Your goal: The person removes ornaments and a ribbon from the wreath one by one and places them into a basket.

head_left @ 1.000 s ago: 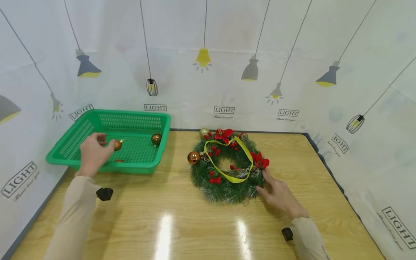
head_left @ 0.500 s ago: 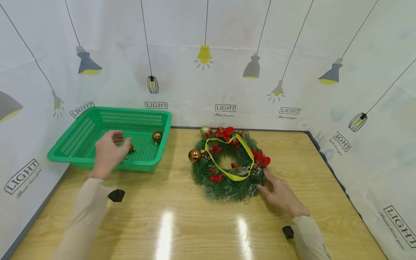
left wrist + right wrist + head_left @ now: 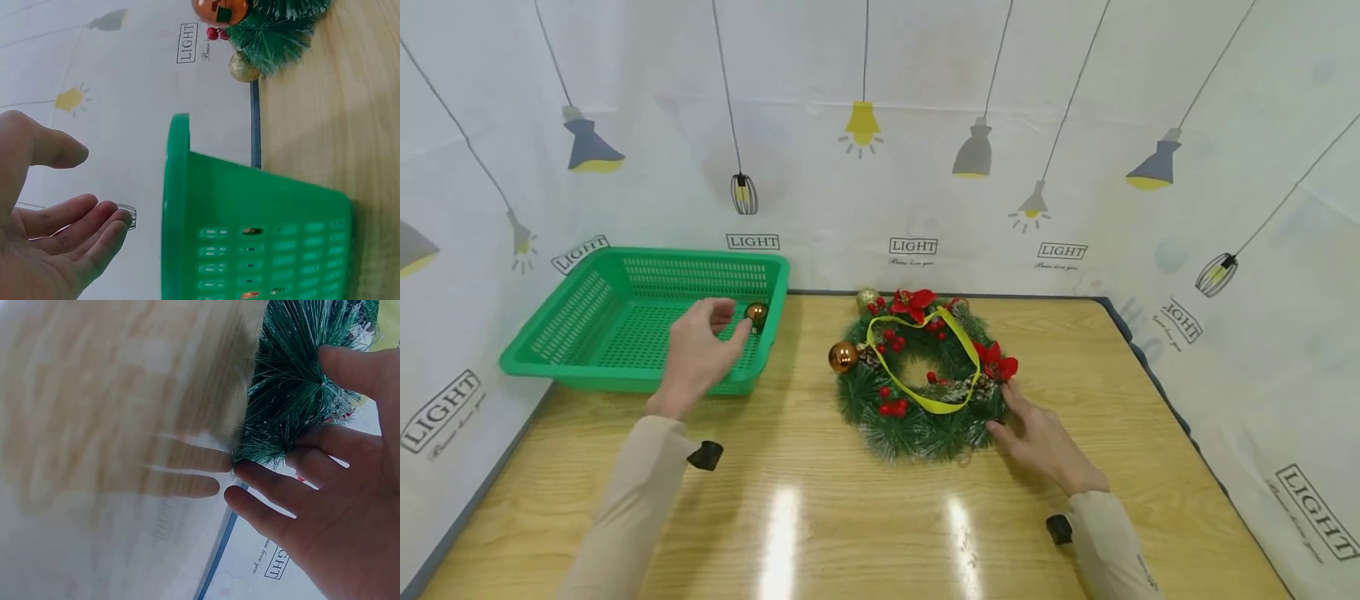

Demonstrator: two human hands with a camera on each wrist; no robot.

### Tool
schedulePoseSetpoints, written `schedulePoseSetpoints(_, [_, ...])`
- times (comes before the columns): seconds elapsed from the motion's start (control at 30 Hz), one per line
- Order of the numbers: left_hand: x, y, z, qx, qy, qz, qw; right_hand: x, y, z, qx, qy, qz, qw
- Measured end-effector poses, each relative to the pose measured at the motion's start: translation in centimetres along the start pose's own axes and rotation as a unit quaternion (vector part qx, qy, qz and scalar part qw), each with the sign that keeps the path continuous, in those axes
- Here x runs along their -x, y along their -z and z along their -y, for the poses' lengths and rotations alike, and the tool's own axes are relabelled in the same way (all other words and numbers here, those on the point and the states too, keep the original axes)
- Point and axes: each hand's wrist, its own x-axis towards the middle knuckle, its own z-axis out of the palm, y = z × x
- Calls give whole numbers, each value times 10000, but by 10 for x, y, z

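The round green bristly wreath (image 3: 936, 437) with red cloth flowers sits just right of the middle of the frame, on the yellow-brown wooden bench (image 3: 850, 525). I think I should reach low and softly pinch the shiny brown ball (image 3: 757, 312) inside the green plastic basket (image 3: 700, 271), left of the frame's middle. My left hand (image 3: 703, 354) holds nothing, fingers bent a little, thumb wide apart. My right hand (image 3: 1043, 446) touches the wreath's right edge, fingers spread.

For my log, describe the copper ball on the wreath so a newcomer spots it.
On the wooden table, right of the green basket, lies a green wreath. In the head view, the copper ball sits at the wreath's left edge. Smooth and shiny, it differs from the paler gold ball farther back and the small red berries.
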Motion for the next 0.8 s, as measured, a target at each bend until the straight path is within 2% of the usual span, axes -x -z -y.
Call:
schedulePoseSetpoints(0.4, [4, -28, -10, 184, -208, 275, 9992, 0, -1, 0, -129, -12, 51, 9999])
schedulePoseSetpoints(0.6, [3, -43, -19, 389, -185, 525, 9977, 0, -2, 0, -135, -21, 51, 9999])
schedulePoseSetpoints(0.8, [4, -60, -30, 446, -233, 605, 9969, 1, -1, 1, -153, -22, 54, 9999])
